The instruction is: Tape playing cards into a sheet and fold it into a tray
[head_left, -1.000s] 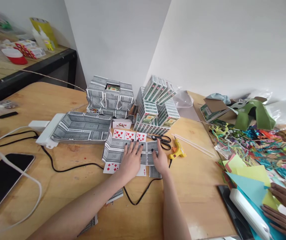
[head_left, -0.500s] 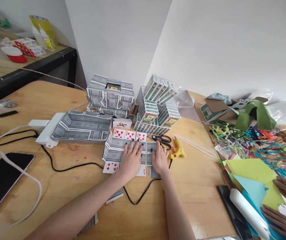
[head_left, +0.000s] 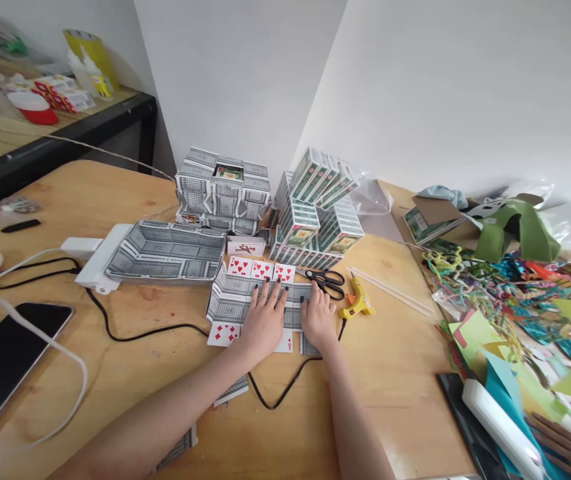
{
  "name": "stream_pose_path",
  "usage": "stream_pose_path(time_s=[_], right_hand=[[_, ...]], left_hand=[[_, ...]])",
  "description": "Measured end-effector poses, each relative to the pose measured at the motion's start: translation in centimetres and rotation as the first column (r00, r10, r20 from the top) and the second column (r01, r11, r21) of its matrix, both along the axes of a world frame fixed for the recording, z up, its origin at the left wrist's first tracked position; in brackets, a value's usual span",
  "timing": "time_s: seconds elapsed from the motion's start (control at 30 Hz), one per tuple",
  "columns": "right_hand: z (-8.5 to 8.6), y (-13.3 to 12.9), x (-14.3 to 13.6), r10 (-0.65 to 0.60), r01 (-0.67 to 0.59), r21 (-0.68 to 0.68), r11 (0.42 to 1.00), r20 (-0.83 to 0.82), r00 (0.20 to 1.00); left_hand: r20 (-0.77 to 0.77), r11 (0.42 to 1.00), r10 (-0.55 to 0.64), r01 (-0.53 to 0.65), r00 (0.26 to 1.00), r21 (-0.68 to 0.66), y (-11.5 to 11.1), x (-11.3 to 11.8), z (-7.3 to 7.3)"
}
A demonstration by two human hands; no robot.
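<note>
My left hand (head_left: 263,320) lies flat with spread fingers on a panel of joined playing cards (head_left: 230,300), mostly patterned backs up. At the panel's right end my right hand (head_left: 319,321) presses down, fingers extended and thumb apart. Along the far edge, three heart cards (head_left: 262,269) show faces; red-faced cards (head_left: 223,335) stick out at the near edge. Beyond my right fingertips lie black-handled scissors (head_left: 329,280), and a yellow glue gun (head_left: 358,300) is to their right. Part of the panel is hidden under my hands.
A card-covered tray (head_left: 165,253) sits left, a card-covered box (head_left: 222,193) behind, stacked card boxes (head_left: 310,220) beside it. A black cable (head_left: 290,387) loops nearby. Glue sticks (head_left: 392,291), paper scraps and a co-worker's hand (head_left: 568,443) are at right. A phone (head_left: 10,360) lies left.
My hands stay pressed on the card panel, nearly unmoved. At the right, the co-worker's yellow-green sheet has shifted right, and one of that person's hands has left view.
</note>
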State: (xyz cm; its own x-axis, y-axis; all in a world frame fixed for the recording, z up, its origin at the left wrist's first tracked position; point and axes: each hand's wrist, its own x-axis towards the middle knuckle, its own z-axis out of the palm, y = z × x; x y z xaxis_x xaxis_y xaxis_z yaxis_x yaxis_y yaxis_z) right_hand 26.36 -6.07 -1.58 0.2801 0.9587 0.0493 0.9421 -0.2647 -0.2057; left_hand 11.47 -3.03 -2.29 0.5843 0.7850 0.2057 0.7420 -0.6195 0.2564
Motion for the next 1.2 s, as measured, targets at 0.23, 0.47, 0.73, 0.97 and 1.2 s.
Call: stream_pose_path(time_s=[0.23,0.47,0.73,0.97,1.2], right_hand=[[2.4,0.9,-3.1,0.112,-0.11,-0.043,0.993,0.042,0.993],[2.5,1.8,-5.9,0.008,0.015,0.129,0.992,-0.181,0.983],[0.7,1.2,-3.1,0.155,0.215,0.346,0.913,-0.783,0.603],[0.5,1.0,-3.3,0.126,0.309,0.296,0.904,-0.874,0.469],[0.8,1.2,-3.6,0.132,0.315,0.312,0.896,-0.866,0.482]], left_hand=[[-0.033,1.0,-0.005,0.004,0.999,-0.025,0.0,0.0,-0.3],[-0.043,0.999,-0.023,0.022,0.999,-0.035,0.1,-0.3,-0.2],[-0.03,1.0,0.004,-0.005,1.0,-0.024,0.1,0.0,-0.2],[-0.022,1.0,-0.002,0.002,1.0,-0.004,0.0,-0.1,-0.2],[-0.034,1.0,-0.004,0.004,0.999,-0.011,0.1,-0.1,-0.3]])
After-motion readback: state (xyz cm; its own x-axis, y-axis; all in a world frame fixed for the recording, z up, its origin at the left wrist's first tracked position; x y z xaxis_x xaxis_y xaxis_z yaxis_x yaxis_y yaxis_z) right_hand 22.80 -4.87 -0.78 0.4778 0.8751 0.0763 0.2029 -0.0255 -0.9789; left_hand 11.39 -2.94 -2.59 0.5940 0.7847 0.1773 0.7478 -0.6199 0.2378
